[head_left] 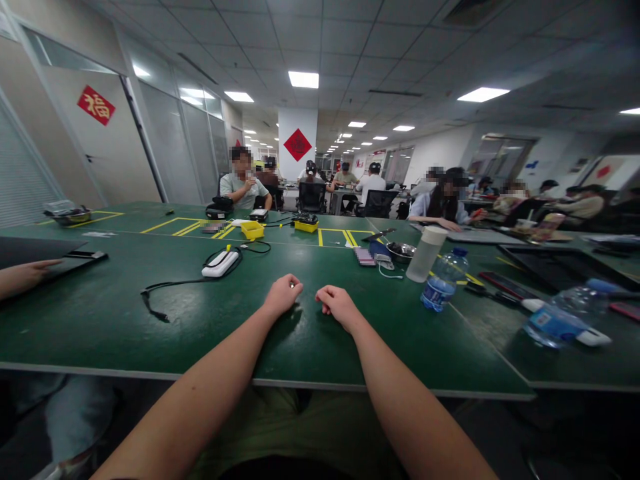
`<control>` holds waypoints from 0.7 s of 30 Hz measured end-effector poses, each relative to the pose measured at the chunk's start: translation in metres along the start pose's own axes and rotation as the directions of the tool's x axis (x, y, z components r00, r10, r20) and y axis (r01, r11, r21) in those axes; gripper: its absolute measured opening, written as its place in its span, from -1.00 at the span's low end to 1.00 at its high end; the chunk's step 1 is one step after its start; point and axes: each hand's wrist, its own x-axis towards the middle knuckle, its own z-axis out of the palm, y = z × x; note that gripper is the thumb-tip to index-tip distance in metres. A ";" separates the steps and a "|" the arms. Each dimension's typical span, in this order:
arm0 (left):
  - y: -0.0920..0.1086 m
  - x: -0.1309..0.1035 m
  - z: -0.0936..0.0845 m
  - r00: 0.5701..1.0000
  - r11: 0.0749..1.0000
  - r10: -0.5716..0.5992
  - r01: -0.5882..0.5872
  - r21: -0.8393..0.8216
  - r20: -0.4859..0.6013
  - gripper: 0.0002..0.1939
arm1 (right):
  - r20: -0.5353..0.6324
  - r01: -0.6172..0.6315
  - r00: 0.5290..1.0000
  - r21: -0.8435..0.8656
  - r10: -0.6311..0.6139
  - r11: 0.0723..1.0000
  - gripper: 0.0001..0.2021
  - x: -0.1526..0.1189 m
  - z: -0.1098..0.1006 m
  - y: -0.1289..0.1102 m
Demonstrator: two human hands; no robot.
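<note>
Left hand [283, 294] is held curled over the green table [200, 333] in the head view, a small shiny object [293, 285] seemingly pinched in it. Right hand [336, 305] is curled nearby; its grip cannot be told. Probably light and hard, the object is best held by its edges.

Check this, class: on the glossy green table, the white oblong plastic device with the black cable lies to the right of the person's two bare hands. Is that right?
No, wrong side: in the head view, the white device with the black cable lies left of the left hand and the right hand, on the green table.
</note>
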 end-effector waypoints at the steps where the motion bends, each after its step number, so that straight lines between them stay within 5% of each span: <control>1: -0.002 0.001 -0.003 1.000 0.983 0.029 -0.029 0.181 0.002 -0.83 | 0.004 0.004 1.000 -0.004 -0.004 1.000 -0.75 0.000 0.000 0.001; 5: -0.009 0.006 -0.018 0.997 0.806 -0.057 0.014 0.592 0.054 -0.78 | 0.018 0.014 1.000 -0.039 -0.014 0.999 -0.74 0.001 0.001 0.004; 12: -0.027 0.003 -0.056 0.994 0.593 0.011 -0.093 0.800 0.108 -0.61 | 0.057 0.054 0.997 -0.097 -0.049 0.994 -0.75 -0.002 0.001 -0.003; 16: -0.051 0.001 -0.095 0.995 0.552 0.029 -0.095 0.828 0.095 -0.66 | 0.066 0.063 0.996 -0.115 -0.056 0.991 -0.76 -0.004 0.001 -0.006; 21: -0.079 -0.003 -0.154 0.995 0.634 -0.098 0.069 0.770 -0.009 -0.73 | 0.067 0.070 0.996 -0.137 -0.061 0.988 -0.79 0.000 0.003 -0.002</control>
